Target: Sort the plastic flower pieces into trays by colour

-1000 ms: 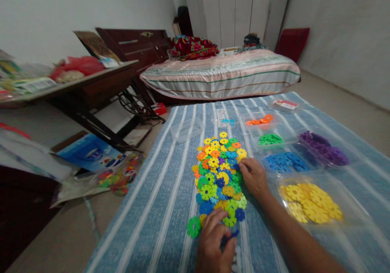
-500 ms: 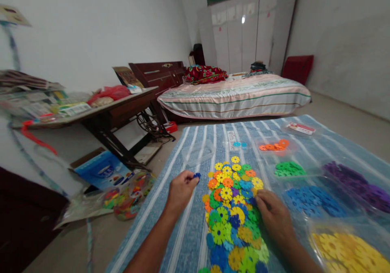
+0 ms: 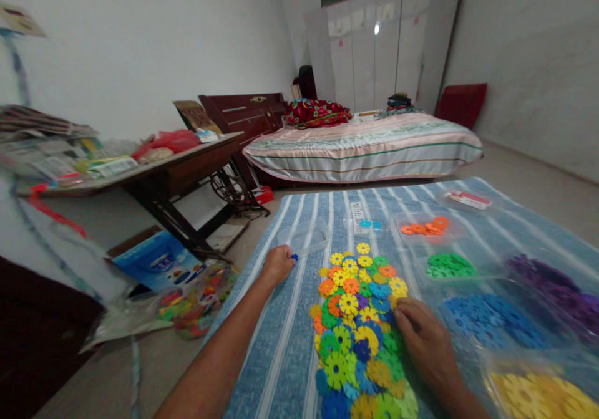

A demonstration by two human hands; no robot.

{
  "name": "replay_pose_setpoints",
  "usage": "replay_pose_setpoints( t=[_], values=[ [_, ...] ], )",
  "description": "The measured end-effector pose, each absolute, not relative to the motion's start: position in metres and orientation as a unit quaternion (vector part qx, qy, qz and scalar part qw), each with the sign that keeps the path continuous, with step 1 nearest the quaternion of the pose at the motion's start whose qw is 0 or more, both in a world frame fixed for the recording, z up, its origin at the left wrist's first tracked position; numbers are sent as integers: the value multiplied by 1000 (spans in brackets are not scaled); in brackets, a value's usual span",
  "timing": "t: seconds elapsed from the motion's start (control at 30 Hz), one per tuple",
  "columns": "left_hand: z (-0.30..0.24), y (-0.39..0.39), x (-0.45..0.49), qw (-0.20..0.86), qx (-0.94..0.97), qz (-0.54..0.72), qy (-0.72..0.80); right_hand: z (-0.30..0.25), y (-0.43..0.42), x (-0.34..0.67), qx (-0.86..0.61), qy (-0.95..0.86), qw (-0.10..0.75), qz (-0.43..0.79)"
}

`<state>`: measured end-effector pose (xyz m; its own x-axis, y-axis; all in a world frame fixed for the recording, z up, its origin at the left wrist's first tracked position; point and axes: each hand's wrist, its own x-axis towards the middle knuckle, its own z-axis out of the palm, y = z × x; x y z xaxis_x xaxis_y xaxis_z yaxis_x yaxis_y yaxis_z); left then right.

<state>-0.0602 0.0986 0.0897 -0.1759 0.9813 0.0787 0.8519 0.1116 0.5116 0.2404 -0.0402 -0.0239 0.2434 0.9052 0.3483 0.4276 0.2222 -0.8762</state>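
Observation:
A dark blue notched plastic disc (image 3: pixel 294 258) pokes out from the closed fingers of my left hand (image 3: pixel 277 264). That hand is at the near edge of a clear plastic box (image 3: pixel 322 244) on the striped cloth. My right hand (image 3: pixel 425 335) rests at the right side of a loose heap of notched discs (image 3: pixel 349 304) in yellow, orange, green and blue. Its fingers are curled together, their tips against a yellow disc (image 3: pixel 395 301); whether they grip anything is hard to make out.
Clear boxes to the right hold orange discs (image 3: pixel 423 227), green discs (image 3: pixel 450 265), blue discs (image 3: pixel 491 316), purple discs (image 3: pixel 547 282) and yellow discs (image 3: pixel 538 394). Light blue discs (image 3: pixel 370 224) sit in a small box. Beyond stand a bed (image 3: pixel 360 148) and a cluttered sewing table (image 3: pixel 187 151).
My left hand has moved forward and slightly left with the dark blue disc, away from the heap and up to the clear box. My right hand has stayed by the heap.

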Motion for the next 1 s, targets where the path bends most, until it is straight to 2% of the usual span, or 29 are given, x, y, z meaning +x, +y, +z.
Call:
replay_pose_setpoints(
  t=[0.23, 0.43, 0.57, 0.63, 0.83, 1.0],
  values=[
    [102, 39, -66, 142, 633, 200, 734, -23, -39, 242, -577, -580, 531, 221],
    [92, -14, -68, 251, 610, 253, 708, -21, -38, 242, -570, -585, 534, 219],
    [97, -28, -59, 357, 552, 313, 686, -21, -38, 243, -569, -589, 530, 222],
    [102, -27, -57, 369, 538, 339, 678, -21, -38, 243, -569, -591, 527, 221],
    [101, 1, -64, 269, 573, 331, 700, -24, -36, 244, -572, -594, 520, 222],
    [97, 31, -66, 133, 631, 139, 751, -26, -35, 243, -574, -594, 517, 223]
  ],
)
